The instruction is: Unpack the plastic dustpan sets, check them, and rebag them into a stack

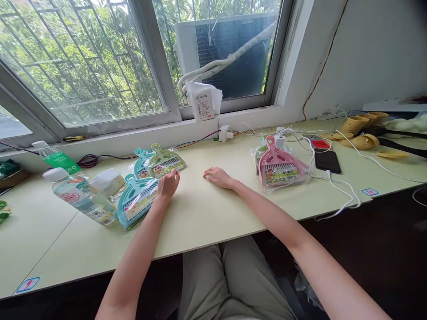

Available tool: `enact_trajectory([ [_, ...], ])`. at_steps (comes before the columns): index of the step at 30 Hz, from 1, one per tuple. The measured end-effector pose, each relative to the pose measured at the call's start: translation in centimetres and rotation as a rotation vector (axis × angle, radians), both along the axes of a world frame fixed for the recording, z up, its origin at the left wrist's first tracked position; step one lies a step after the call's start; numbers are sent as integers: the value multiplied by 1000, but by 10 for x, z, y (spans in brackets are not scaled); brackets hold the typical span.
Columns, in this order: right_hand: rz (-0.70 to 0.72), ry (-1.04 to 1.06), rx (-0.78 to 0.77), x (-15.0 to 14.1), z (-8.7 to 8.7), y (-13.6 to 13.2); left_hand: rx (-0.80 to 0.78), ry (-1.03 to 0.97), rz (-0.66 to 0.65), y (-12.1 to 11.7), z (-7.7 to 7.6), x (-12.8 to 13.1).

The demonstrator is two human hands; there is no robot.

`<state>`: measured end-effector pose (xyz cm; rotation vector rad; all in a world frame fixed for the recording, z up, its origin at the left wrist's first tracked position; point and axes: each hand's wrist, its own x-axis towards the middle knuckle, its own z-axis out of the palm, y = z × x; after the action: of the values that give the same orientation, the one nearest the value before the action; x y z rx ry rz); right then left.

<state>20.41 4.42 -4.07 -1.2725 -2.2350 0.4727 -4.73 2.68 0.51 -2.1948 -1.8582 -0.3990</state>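
Note:
My left hand [168,183] rests at the right edge of a bagged blue dustpan-and-brush set [136,200], its fingers loosely bent and apart with nothing visible in them. Just beyond it lie a green dustpan-and-brush set [165,162] and another blue set [142,160], both in clear plastic. My right hand [218,177] lies palm down on the bare tabletop, fingers stretched out and holding nothing. Further right, a pink dustpan-and-brush set [280,166] in clear wrap lies over another set, apart from my hand.
On the left, a clear bottle [83,198] and a green-labelled bottle [58,158] stand by a white tissue pack [107,182]. A black phone [327,161] with white cables lies at right, near yellow cups [358,124]. A white packet [204,102] stands on the windowsill.

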Motion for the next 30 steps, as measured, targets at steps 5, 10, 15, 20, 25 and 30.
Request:
enact_trajectory([
  [5, 149, 537, -399, -18, 9, -11, 177, -69, -273, -27, -7, 38],
  [10, 166, 845, -809, -40, 10, -31, 251, 45, -857, -50, -36, 79],
  [15, 55, 970, -705, -36, 15, -29, 418, -162, -759, -58, -28, 79],
  [20, -221, 979, -648, -4, 25, -14, 458, -541, -237, -36, -1, 45],
  [25, -219, 930, -750, -9, 20, -16, -22, -632, 180, 2, -13, 10],
  [30, -49, 781, -582, -31, 10, -23, -275, -661, -44, 8, -24, 7],
])
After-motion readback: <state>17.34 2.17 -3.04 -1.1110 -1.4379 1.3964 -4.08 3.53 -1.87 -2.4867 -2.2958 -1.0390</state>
